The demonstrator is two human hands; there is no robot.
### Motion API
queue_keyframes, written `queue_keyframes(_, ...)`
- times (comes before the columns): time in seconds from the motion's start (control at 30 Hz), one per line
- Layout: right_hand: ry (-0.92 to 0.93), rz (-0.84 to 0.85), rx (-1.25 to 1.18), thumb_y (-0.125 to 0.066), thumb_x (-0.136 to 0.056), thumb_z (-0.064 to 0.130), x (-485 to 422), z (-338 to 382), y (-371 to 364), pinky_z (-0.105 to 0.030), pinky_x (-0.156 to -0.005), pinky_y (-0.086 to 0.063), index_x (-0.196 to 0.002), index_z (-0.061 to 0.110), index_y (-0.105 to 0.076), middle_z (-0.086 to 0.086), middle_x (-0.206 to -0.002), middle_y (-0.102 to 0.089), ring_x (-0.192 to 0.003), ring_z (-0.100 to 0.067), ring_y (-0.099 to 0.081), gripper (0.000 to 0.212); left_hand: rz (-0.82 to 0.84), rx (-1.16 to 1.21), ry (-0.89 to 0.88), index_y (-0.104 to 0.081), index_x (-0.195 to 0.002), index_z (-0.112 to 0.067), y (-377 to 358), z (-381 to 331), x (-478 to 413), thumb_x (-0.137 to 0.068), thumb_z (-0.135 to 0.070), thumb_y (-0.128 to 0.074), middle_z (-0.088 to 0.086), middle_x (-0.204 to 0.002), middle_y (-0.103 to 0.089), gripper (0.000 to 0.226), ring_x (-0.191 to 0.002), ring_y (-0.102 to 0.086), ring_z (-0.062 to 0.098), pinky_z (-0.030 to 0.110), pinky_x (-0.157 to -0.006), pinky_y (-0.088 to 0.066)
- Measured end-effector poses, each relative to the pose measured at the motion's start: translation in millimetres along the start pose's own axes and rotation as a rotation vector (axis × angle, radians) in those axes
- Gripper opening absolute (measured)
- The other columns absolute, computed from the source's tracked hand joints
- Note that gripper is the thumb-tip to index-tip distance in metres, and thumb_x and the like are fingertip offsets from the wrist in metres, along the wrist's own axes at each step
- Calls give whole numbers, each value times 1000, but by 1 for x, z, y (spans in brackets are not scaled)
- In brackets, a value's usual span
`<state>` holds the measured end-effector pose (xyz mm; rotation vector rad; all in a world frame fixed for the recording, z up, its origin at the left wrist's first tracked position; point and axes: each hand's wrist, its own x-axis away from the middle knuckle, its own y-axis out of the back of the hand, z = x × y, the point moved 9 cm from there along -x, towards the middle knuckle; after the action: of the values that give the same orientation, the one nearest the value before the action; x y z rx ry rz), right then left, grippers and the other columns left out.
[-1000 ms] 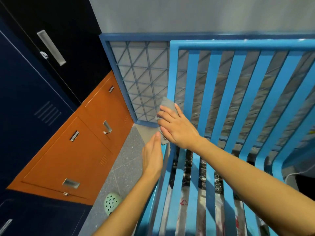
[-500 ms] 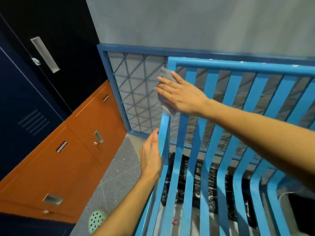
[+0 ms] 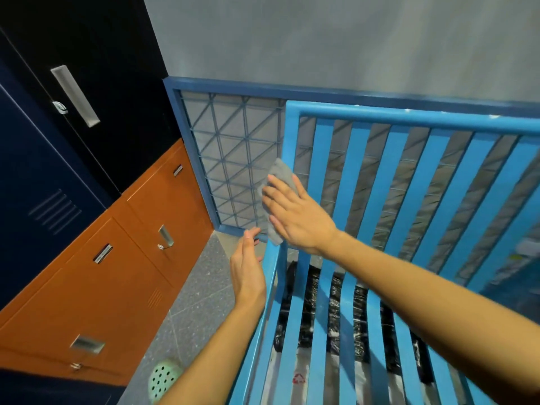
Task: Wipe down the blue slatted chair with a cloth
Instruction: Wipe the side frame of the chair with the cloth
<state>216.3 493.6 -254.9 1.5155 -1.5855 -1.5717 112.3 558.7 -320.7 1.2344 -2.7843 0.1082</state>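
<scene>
The blue slatted chair (image 3: pixel 377 176) fills the right half of the head view, its backrest slats rising to a top rail. A grey cloth (image 3: pixel 279 179) lies flat against the chair's left upright post. My right hand (image 3: pixel 295 214) presses the cloth onto that post with straight fingers, about halfway down the backrest. My left hand (image 3: pixel 248 270) hovers with straight fingers just left of the seat's left edge, beside the post's lower part; I cannot tell if it touches the frame.
Orange cabinets (image 3: pixel 122 267) and dark blue lockers (image 3: pixel 38 182) stand at the left. A blue-framed wire mesh panel (image 3: pixel 233 159) leans on the grey wall behind the chair. Black and white plastic bags (image 3: pixel 330 311) lie under the seat. A green perforated object (image 3: pixel 163 378) sits on the speckled floor.
My right hand slid the cloth up the left post to near the top rail, then back down to mid-height. My left hand stayed by the seat's left edge.
</scene>
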Motion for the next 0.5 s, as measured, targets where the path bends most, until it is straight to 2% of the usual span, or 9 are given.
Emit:
queue_keyframes(0.13,-127,48,-160,-27,-101,34,29,35,-11,-54,-117,-15,-141,7,-44,-10,-150,-39,-148,-26,-13,51,24,-5,27,-66,-102,-33,26,10,14,-103,-37,-35,-6,-120,-62,31,-112,-55,10,33,-90,-47)
queue_keyframes(0.23,-221,77,-267,-24,-102,34,45,58,-15,-54,-116,-20,-143,10,-42,-6,-153,-35,-149,-23,-8,51,21,-61,43,-65,-110,-26,55,27,36,-103,-37,-32,-1,-123,-62,36,-113,-55,11,33,-88,-47)
queue_keyframes(0.33,-270,85,-377,-24,-102,34,59,79,-14,-46,-113,-32,-138,11,-46,-4,-152,-35,-149,-20,-6,48,-1,-93,48,-65,-115,-21,78,37,58,-103,-40,-30,1,-123,-62,42,-113,-56,14,30,-85,-48)
queue_keyframes(0.4,-285,77,-424,-26,-103,33,69,93,-9,-42,-107,-39,-135,12,-48,-3,-150,-36,-149,-18,-6,44,29,-142,5,-66,-114,-24,84,32,72,-104,-38,-30,-3,-121,-63,40,-113,-57,13,32,-87,-48)
queue_keyframes(0.5,-319,82,-505,-28,-103,32,84,114,-5,-43,-107,-39,-133,13,-50,-2,-149,-37,-149,-17,-6,42,65,-232,-91,-65,-116,-26,91,22,93,-104,-36,-31,-13,-119,-62,38,-113,-55,3,36,-97,-47)
